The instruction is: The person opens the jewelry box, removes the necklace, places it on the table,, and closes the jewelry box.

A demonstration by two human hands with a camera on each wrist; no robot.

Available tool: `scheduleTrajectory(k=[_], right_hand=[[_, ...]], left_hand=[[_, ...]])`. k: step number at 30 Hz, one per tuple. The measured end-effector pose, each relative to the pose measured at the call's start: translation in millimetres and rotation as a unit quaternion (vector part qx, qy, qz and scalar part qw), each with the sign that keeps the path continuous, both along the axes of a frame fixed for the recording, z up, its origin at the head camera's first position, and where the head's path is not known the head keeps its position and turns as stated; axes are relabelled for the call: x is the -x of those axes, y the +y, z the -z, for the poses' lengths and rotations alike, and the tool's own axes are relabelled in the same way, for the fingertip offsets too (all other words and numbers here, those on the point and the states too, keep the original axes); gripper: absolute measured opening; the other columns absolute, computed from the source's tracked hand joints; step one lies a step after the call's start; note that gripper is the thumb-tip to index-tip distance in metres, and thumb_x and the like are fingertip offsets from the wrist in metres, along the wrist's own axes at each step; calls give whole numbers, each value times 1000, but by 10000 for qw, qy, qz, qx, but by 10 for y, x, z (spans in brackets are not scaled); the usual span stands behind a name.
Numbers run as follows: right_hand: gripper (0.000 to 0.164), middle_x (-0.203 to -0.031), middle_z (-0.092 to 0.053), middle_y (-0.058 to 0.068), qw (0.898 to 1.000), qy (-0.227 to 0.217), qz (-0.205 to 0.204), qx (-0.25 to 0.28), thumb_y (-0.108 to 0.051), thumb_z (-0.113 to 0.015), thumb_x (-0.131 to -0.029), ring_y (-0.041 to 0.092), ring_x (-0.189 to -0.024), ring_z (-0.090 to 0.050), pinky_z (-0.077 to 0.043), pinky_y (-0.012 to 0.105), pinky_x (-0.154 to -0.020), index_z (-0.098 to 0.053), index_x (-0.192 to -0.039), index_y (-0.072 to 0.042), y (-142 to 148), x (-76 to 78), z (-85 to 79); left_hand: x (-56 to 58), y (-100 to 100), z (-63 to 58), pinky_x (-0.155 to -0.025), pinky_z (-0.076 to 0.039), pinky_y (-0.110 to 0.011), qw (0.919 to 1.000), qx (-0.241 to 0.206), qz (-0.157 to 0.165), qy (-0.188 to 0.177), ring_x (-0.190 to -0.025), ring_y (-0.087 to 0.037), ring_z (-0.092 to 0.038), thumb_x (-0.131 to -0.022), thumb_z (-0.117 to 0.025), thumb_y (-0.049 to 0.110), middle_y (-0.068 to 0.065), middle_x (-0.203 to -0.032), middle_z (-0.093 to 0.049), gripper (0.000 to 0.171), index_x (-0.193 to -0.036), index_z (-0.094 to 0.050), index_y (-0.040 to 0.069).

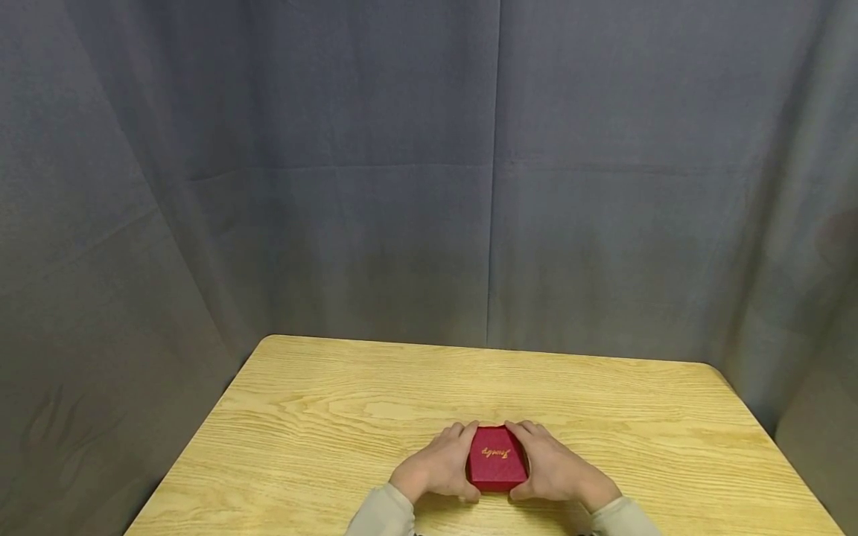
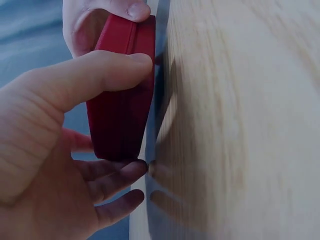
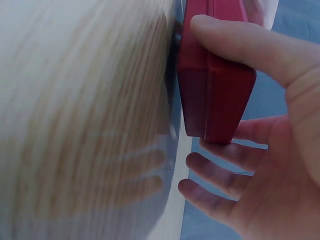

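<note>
Left hand (image 1: pixel 439 465): half closed, gripping one side of the box (image 1: pixel 497 475), thumb on near face.
Right hand (image 1: pixel 553 467): half closed likewise, gripping the opposite side.
Box: red, between both hands, just above the table (image 1: pixel 322 424).
Writing: gold "Jewelry", upside down in head view.

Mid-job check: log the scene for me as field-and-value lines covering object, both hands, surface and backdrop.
object: red box, closed
marking: gold lettering on top, upside down in the head view
left hand: grips the box's left side
right hand: grips its right side
surface: wood-grain table
backdrop: grey curtain
</note>
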State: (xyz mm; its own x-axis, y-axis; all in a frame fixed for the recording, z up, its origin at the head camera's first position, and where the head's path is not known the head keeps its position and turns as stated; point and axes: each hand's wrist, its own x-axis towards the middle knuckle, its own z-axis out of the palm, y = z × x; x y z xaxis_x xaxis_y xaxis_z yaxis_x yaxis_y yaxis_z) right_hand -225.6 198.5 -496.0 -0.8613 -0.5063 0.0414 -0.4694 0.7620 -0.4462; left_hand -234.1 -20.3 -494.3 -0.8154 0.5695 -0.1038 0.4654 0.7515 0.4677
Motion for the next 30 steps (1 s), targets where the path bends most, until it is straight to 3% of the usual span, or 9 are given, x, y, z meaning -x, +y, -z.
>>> scheduleTrajectory(k=[6, 15, 19, 24, 30], right_hand=[[103, -125, -47, 8, 9999, 71, -2, 88, -34, -87, -61, 21, -108, -50, -45, 45, -91, -35, -139, 8, -8, -19, -8], [101, -122, -47, 9, 9993, 156, -34, 341, -31, -86, -62, 21, -107, -49, -45, 45, -90, -34, -138, 11, -11, -25, -100], [100, -122, -48, 8, 9988, 189, -7, 453, -30, -87, -61, 20, -107, -49, -45, 45, -90, -36, -137, 10, -5, -30, -134], [97, -122, -48, 6, 9979, 356, -23, 543, -28, -87, -61, 20, -109, -49, -44, 45, -91, -38, -137, 8, 12, -39, -139], [97, -128, -45, 6, 9973, 174, 34, 717, -29, -85, -64, 21, -115, -47, -41, 46, -95, -35, -140, 3, 18, -24, -138]], left_hand=[[6, -30, 3, -88, -45, -29, 9971, -616, 26, -442, -103, -10, -50, -67, -86, 28, -3, -121, -42, 107, -149, -20, 7], [14, -73, -4, -93, -42, -31, 9876, -1439, 0, -621, -106, -10, -49, -68, -84, 19, -5, -128, -39, 110, -151, -13, 5], [13, -95, 8, -94, -41, -30, 9744, -2058, -85, -906, -104, -11, -49, -67, -84, 13, -5, -129, -39, 115, -152, -7, 6], [17, -114, 20, -82, -47, -25, 9492, -2807, -196, -1405, -90, -10, -55, -69, -84, 8, -4, -117, -45, 116, -152, -3, 4], [23, -141, -9, -78, -50, -25, 9260, -3342, -252, -1739, -86, -15, -59, -71, -82, 4, -4, -107, -54, 110, -150, -6, -1]])
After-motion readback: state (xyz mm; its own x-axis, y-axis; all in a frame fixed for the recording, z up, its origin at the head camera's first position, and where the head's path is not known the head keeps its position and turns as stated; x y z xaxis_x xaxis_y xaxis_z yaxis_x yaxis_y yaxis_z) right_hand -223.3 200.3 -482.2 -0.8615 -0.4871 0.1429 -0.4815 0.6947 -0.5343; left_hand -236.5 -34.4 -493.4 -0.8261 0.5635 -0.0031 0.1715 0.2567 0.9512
